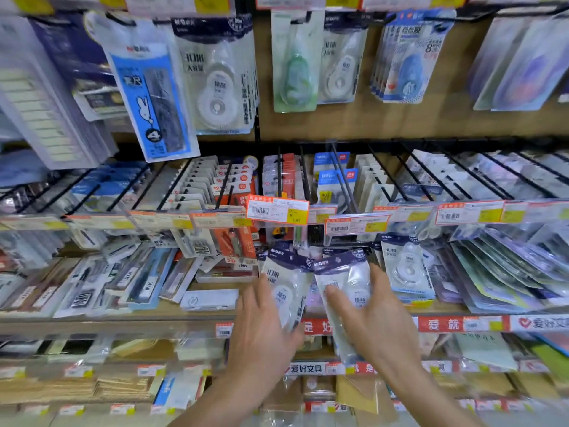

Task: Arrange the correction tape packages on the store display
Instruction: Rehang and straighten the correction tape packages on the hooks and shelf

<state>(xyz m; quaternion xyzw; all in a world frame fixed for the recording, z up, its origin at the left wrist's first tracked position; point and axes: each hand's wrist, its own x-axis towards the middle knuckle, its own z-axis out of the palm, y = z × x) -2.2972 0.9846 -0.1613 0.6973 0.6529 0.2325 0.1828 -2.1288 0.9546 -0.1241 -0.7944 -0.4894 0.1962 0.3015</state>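
Two hands reach up to the display, yes? How do they stand?

Yes, both forearms come up from the bottom edge of the view, backs of the hands toward the camera. The left hand (264,318) has its fingers spread and almost straight, laid against the left edge of one correction tape package (288,288).

Does it pinch this package?

That I cannot tell; the thumb is low, by the package's bottom corner, and the clear plastic blurs it.

And the right hand?

The right hand (380,315) grips a second package (341,285). Its thumb (331,290) presses on the front, and its fingers (377,274) go around the right edge, to the back.

Where are the two packages?

Side by side, top corners touching, over the middle of the shelf (123,322), at its front edge. Both lean a little, dark tops up. The lower end of the second package hangs below the shelf's front edge, in front of the palm.

What is near them?

Just to the right, a third package of the same kind (406,266) stands on this shelf. To the left lie flat ink packs (144,282). Above, an orange price tag (277,211) sits on the front rail of the hooks. More correction tape (218,84) hangs near the top edge of the display.
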